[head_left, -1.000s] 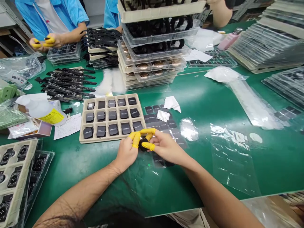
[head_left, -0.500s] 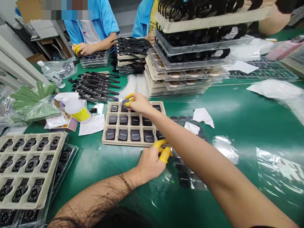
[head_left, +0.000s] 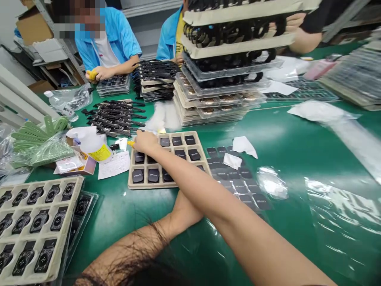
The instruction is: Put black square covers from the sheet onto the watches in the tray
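Note:
A cream compartment tray [head_left: 166, 185] holds rows of black square pieces, many with a small printed label. My right hand [head_left: 145, 143] reaches over the tray's far left corner; one yellow finger cover shows at its left edge, and whatever its fingers hold is hidden. My left hand [head_left: 187, 212] lies by the tray's near edge, beneath my right forearm, which hides its fingers. To the right of the tray, a clear sheet with black labelled squares [head_left: 222, 174] lies on the green table, with white paper scraps [head_left: 232, 161] on it.
Another cream tray of watches [head_left: 44, 202] sits at the left. Behind are black straps [head_left: 114, 117], a spray bottle [head_left: 99, 149], green straps [head_left: 38, 137] and tall tray stacks [head_left: 214, 95]. Two people in blue [head_left: 117, 39] sit opposite. Clear film [head_left: 342, 214] lies right.
My right hand has moved left to the tray's corner, and a black piece that showed in it is no longer visible. My right forearm now covers my left hand's fingers. The view has shifted.

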The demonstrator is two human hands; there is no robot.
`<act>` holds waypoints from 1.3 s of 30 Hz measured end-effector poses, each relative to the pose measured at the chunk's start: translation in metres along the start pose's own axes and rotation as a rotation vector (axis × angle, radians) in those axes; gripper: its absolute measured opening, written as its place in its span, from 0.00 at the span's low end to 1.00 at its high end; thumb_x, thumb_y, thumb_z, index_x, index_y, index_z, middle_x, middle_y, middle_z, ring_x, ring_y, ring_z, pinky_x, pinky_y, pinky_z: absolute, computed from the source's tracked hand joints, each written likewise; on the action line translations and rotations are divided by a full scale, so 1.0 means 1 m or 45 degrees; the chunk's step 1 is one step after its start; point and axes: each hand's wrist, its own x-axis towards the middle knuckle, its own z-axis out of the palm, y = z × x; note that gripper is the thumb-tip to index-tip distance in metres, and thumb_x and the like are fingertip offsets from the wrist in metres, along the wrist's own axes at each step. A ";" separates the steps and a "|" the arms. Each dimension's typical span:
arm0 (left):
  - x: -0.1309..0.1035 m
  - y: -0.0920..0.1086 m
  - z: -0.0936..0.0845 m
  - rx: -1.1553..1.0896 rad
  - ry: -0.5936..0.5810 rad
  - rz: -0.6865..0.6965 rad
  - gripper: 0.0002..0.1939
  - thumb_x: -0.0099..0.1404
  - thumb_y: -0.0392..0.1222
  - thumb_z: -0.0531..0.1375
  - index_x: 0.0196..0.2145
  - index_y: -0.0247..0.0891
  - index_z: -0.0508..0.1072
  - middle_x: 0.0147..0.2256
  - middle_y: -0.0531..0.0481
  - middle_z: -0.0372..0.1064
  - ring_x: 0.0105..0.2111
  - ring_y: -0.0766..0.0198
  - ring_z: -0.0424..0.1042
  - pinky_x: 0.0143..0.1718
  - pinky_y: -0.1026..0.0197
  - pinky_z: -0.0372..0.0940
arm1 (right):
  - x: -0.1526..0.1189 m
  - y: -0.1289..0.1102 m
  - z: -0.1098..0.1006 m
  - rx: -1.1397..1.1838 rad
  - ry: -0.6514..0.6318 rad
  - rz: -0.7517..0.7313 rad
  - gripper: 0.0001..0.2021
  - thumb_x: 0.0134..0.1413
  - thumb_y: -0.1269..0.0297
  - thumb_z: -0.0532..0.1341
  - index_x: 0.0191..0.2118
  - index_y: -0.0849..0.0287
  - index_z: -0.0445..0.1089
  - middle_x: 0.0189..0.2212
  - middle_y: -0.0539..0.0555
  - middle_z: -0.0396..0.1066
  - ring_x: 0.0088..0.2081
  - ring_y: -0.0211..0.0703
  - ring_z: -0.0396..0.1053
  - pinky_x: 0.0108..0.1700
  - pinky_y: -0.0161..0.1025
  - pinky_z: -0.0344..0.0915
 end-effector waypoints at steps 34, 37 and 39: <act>0.005 -0.017 0.015 -0.072 0.144 -0.033 0.22 0.53 0.37 0.72 0.47 0.36 0.79 0.43 0.45 0.81 0.41 0.57 0.80 0.49 0.56 0.75 | -0.261 0.189 -0.042 0.441 0.165 -0.084 0.10 0.54 0.79 0.58 0.35 0.56 0.70 0.39 0.52 0.65 0.35 0.40 0.66 0.36 0.37 0.64; 0.006 -0.014 0.016 -0.104 0.181 -0.028 0.23 0.52 0.36 0.71 0.47 0.36 0.78 0.43 0.45 0.81 0.41 0.58 0.80 0.49 0.57 0.74 | -0.261 0.189 -0.041 0.426 0.151 -0.111 0.13 0.53 0.82 0.57 0.36 0.56 0.70 0.40 0.52 0.65 0.36 0.40 0.66 0.38 0.37 0.64; 0.006 -0.013 0.016 -0.139 0.194 -0.051 0.25 0.52 0.36 0.71 0.49 0.36 0.77 0.44 0.44 0.81 0.42 0.58 0.80 0.48 0.57 0.74 | -0.261 0.188 -0.037 0.384 0.143 -0.122 0.14 0.51 0.83 0.56 0.35 0.57 0.71 0.39 0.52 0.64 0.37 0.40 0.66 0.39 0.38 0.64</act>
